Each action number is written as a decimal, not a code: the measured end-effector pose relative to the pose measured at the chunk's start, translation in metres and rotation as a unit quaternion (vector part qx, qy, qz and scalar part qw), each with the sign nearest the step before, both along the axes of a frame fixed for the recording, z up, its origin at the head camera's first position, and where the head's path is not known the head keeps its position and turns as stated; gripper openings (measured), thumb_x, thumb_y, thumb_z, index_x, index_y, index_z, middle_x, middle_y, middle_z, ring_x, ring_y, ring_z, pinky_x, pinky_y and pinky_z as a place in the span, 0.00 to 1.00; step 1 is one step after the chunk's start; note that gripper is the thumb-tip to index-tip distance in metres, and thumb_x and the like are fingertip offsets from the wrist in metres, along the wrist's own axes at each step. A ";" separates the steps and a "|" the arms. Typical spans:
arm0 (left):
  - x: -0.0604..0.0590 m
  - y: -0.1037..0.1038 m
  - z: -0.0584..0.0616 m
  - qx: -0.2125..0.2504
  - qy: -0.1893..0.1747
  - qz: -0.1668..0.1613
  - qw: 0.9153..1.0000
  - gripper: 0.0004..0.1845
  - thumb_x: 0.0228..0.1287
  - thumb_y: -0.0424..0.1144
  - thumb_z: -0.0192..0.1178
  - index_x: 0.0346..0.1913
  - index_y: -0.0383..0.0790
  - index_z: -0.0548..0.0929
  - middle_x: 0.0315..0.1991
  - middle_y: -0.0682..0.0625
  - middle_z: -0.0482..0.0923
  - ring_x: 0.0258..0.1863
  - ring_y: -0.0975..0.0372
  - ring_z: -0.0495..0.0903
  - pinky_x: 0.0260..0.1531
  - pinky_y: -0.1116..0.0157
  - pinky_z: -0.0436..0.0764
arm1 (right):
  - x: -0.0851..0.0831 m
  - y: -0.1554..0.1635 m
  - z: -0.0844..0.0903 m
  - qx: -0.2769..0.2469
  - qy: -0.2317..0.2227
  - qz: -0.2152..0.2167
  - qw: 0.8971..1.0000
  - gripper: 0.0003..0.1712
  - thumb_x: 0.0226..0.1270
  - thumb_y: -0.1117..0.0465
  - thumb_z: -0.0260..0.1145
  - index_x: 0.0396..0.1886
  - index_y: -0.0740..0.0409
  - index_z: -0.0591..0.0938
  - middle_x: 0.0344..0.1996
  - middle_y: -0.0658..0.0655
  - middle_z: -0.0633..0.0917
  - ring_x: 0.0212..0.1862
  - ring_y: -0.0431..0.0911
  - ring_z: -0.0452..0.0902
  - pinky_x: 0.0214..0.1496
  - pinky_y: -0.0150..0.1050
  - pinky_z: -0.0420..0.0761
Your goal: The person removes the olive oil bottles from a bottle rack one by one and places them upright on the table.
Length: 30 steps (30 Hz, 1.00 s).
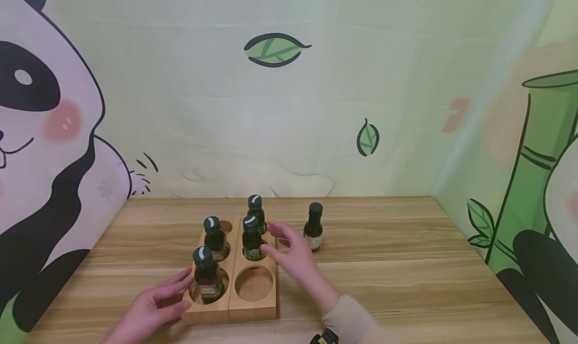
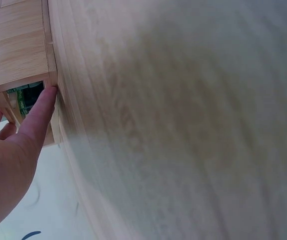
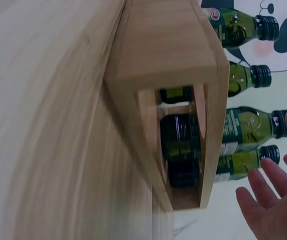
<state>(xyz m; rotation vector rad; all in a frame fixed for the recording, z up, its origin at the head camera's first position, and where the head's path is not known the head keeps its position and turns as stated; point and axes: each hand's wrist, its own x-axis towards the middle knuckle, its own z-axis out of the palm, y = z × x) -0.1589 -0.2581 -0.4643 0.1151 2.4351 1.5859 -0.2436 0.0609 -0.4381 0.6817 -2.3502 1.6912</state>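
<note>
A wooden rack (image 1: 253, 310), made of two side-by-side blocks with round holes, stands on the table. Several dark green glass bottles with dark caps sit upright in it. My left hand (image 1: 155, 301) rests on the rack's left front, beside the front left bottle (image 1: 208, 281). In the left wrist view, the straight fingers (image 2: 38, 117) lie against the rack's end. My right hand (image 1: 295, 251), fingers spread, is right beside the middle right bottle (image 1: 252, 246). Its fingers stand just off the bottle caps in the right wrist view. The front right hole shows bare wood inside.
A slimmer dark bottle (image 1: 314, 228) with a pale label stands on the wooden table (image 1: 388, 274), right of the rack. Behind the table hangs a pale green backdrop (image 1: 203, 108) with pandas and leaves.
</note>
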 end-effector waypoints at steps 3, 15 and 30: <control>0.000 0.000 0.000 0.000 -0.001 -0.004 1.000 0.31 0.67 0.44 0.66 0.68 0.34 0.73 0.75 0.38 0.56 0.66 0.41 0.69 0.54 0.57 0.80 | 0.001 -0.006 0.002 -0.002 -0.012 -0.008 1.000 0.33 0.62 0.58 0.74 0.66 0.61 0.74 0.59 0.60 0.80 0.61 0.52 0.76 0.64 0.53 0.73; 0.000 0.001 0.001 0.001 0.001 -0.008 1.000 0.30 0.67 0.43 0.65 0.68 0.33 0.73 0.75 0.37 0.56 0.66 0.41 0.68 0.54 0.57 0.80 | 0.000 -0.025 0.012 0.009 -0.033 -0.047 0.998 0.37 0.59 0.52 0.76 0.67 0.51 0.75 0.57 0.55 0.82 0.59 0.50 0.76 0.62 0.52 0.75; 0.000 0.001 0.002 0.000 -0.007 0.004 1.000 0.30 0.67 0.44 0.66 0.68 0.34 0.73 0.75 0.39 0.57 0.66 0.41 0.68 0.55 0.57 0.79 | -0.004 -0.040 0.023 -0.010 -0.027 -0.060 0.998 0.31 0.60 0.57 0.76 0.63 0.55 0.78 0.49 0.55 0.84 0.55 0.54 0.78 0.58 0.51 0.77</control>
